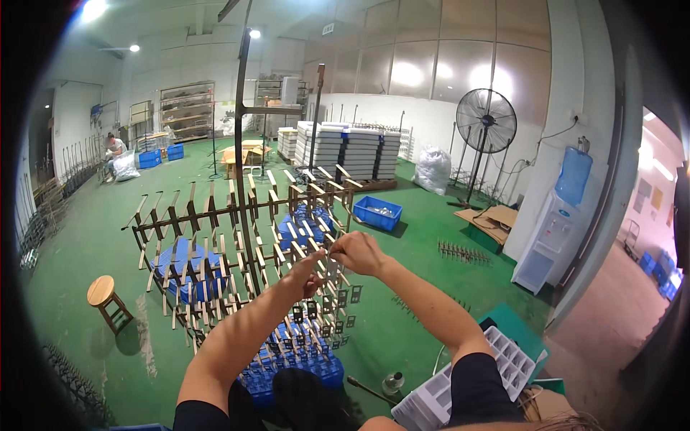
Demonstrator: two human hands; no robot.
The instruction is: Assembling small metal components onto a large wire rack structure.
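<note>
A dark metal hanging rack (246,165) with rows of pale, upturned prongs stands in front of me. At its right side, my right hand (357,253) is closed in a pinch at the prong tips; what sits in its fingers is too small to make out. Just left of it, my left hand (309,279) has its fingers curled, the forefinger reaching toward the right hand. A small greyish piece (332,269) shows between the two hands. Below them, several small dark rectangular frames (310,309) hang on the lower right prongs.
Blue crates (188,269) stand behind and under the rack, and a blue bin (378,213) of small parts lies beyond. White divided trays (512,359) are at my lower right. A wooden stool (102,291) stands left; a fan (486,121) and water dispenser (550,237) stand right.
</note>
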